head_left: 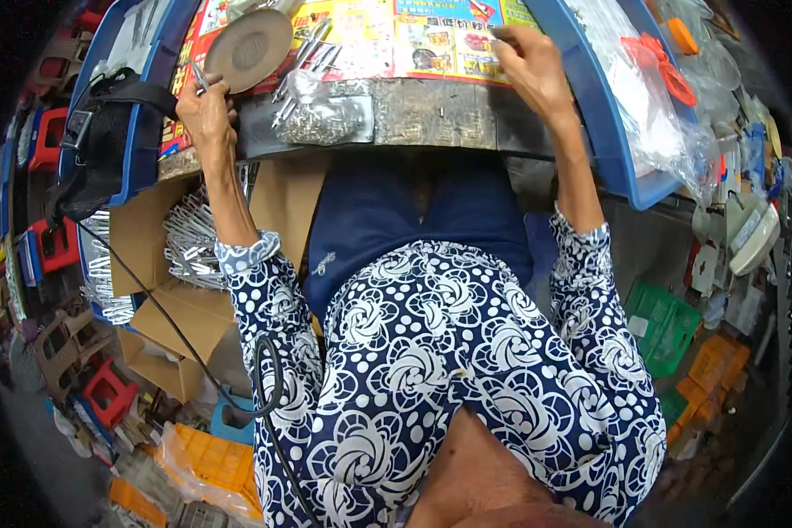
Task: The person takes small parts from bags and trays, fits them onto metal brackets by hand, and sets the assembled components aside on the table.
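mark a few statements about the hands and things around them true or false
The left hand holds a slim silvery piece. True.
The round brown disc is nearer the right hand. False: it is nearer the left.
A clear bag of small parts lies near the front edge of the table. True.
The tray at the picture's right is green. False: it is blue.
The cardboard box holds silvery parts. True.
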The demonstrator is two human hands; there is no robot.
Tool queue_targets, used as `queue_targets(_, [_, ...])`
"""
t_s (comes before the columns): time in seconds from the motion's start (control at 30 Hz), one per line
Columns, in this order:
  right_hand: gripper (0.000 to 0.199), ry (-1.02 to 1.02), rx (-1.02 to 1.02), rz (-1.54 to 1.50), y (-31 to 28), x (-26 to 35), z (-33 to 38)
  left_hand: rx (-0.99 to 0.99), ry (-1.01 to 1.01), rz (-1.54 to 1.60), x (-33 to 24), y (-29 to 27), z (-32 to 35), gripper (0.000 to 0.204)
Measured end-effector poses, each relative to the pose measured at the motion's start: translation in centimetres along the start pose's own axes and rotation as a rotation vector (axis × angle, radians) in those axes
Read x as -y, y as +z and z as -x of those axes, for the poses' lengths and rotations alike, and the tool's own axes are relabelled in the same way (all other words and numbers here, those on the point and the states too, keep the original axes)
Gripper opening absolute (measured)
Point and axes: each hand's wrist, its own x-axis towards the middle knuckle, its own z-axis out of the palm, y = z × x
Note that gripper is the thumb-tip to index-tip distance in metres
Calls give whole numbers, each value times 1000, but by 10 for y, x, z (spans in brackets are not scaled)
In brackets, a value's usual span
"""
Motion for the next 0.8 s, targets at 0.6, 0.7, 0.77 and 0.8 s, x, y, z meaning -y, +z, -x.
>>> queue_targets(0.6, [26, 160, 30, 913, -73, -47, 39, 194, 78, -169, 21, 4, -10, 16])
queue_targets(0.7, [15, 99, -93, 837, -79, -44, 40, 174, 181, -216, 28, 1, -12, 16])
queue_targets(0.77, [19, 142, -61, 845, -92, -49, 39, 217, 99, -225, 24, 4, -10, 18])
queue_targets(0.8, [20, 120, -64, 865, -101, -50, 38, 230, 94, -216, 27, 6, -11, 18])
